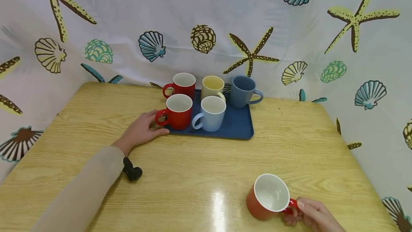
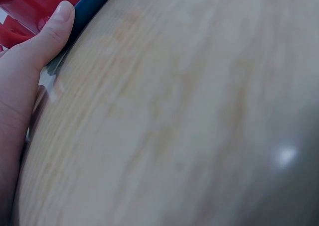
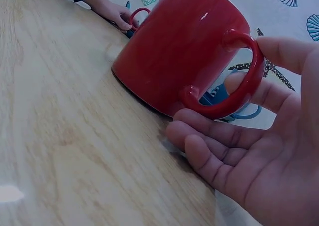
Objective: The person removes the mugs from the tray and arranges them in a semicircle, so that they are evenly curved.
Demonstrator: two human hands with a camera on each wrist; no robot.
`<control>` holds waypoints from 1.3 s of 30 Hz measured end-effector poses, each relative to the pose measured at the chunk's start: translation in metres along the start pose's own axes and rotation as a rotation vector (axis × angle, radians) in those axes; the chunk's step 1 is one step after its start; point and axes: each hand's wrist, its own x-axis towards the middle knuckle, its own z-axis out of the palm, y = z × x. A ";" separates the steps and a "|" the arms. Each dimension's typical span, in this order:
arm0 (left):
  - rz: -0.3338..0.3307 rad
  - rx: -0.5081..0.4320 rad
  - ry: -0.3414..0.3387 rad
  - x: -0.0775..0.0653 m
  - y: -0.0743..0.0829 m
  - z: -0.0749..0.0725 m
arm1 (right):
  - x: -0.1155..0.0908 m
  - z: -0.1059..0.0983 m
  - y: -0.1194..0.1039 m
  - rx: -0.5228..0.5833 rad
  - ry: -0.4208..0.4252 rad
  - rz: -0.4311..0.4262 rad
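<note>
My right hand (image 1: 313, 212) grips the handle of a red mug (image 1: 257, 203) with a white inside, near the table's front right. In the right wrist view, a finger passes through the handle (image 3: 254, 74) and the other fingers curl below it; the mug's base is close over the table. My left hand (image 1: 141, 130) holds the left front corner of a dark blue tray (image 1: 238, 124), its thumb (image 2: 57, 27) along the rim. Right beside it on the tray stands a red mug (image 1: 180, 117); a light blue mug (image 1: 212, 117) is to its right.
Behind these on the tray stand another red mug (image 1: 185, 87), a cream mug (image 1: 210, 87) and a darker blue mug (image 1: 241, 94). The tray lies at the back of the wooden table (image 1: 180, 174). A cloth with shells and starfish (image 1: 180, 13) hangs behind and at the sides.
</note>
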 end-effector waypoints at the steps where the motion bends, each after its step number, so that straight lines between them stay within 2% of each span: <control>1: 0.001 0.000 -0.001 0.000 0.000 0.000 | 0.000 0.000 0.001 0.003 -0.005 -0.002; 3: 0.001 0.003 -0.003 -0.001 0.000 0.000 | -0.001 0.000 0.002 0.003 -0.010 0.001; 10: 0.008 -0.003 -0.010 -0.002 -0.001 0.004 | -0.004 -0.004 0.002 0.012 -0.023 0.097; 15: 0.010 -0.008 0.000 -0.004 -0.002 0.008 | -0.006 -0.007 0.003 0.001 -0.066 0.085; 20: 0.016 -0.005 0.013 -0.005 -0.003 0.008 | -0.007 -0.009 0.004 -0.059 -0.053 0.063; 23: 0.018 0.000 0.012 -0.004 -0.003 0.008 | -0.008 -0.011 0.003 -0.119 -0.046 0.050; 26: 0.021 0.004 0.004 -0.003 -0.002 0.009 | -0.011 -0.013 0.000 -0.232 -0.012 0.050; 30: 0.033 0.010 0.011 -0.002 -0.003 0.009 | -0.014 -0.015 -0.009 -0.385 0.092 0.069; 34: 0.039 0.018 0.024 0.000 -0.003 0.007 | -0.014 -0.016 -0.017 -0.517 0.188 0.037; 39: 0.025 0.029 0.016 0.001 -0.003 0.004 | -0.007 -0.021 -0.026 -0.609 0.210 -0.058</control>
